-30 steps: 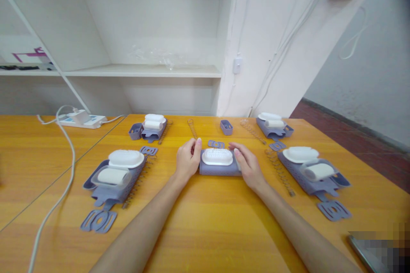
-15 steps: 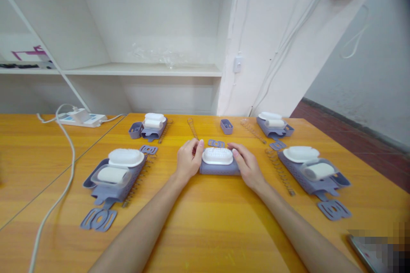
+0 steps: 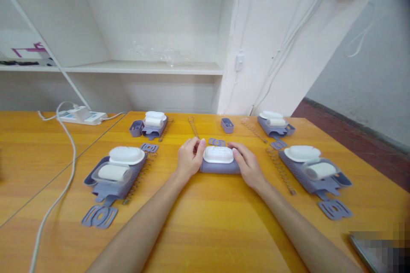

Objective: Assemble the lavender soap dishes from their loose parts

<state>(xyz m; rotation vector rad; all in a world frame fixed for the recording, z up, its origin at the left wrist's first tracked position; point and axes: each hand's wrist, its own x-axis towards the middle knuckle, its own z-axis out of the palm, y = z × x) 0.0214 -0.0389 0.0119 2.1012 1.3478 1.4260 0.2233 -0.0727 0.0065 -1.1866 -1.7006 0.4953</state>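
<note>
A grey-purple plastic holder (image 3: 221, 168) lies crosswise on the wooden table in front of me, and a white oval scrubbing brush (image 3: 218, 154) rests on it, bristles up. My left hand (image 3: 191, 156) is closed about the holder's left end, its thumb along the edge and its curled fingers partly hidden. At the other end, my right hand (image 3: 246, 163) grips the holder with the thumb near the brush. Just beyond them lies a flat grey cut-out piece (image 3: 217, 142). A coiled wire spring (image 3: 192, 126) and a small grey-purple cup (image 3: 227, 126) are farther back.
Similar holders carrying white brushes and rolls stand at left front (image 3: 117, 179), left back (image 3: 154, 127), right front (image 3: 315, 173) and right back (image 3: 272, 124), with springs and flat pieces beside them. A power strip (image 3: 83, 116) with a white cable sits left; a phone-like device (image 3: 368, 249) lies front right.
</note>
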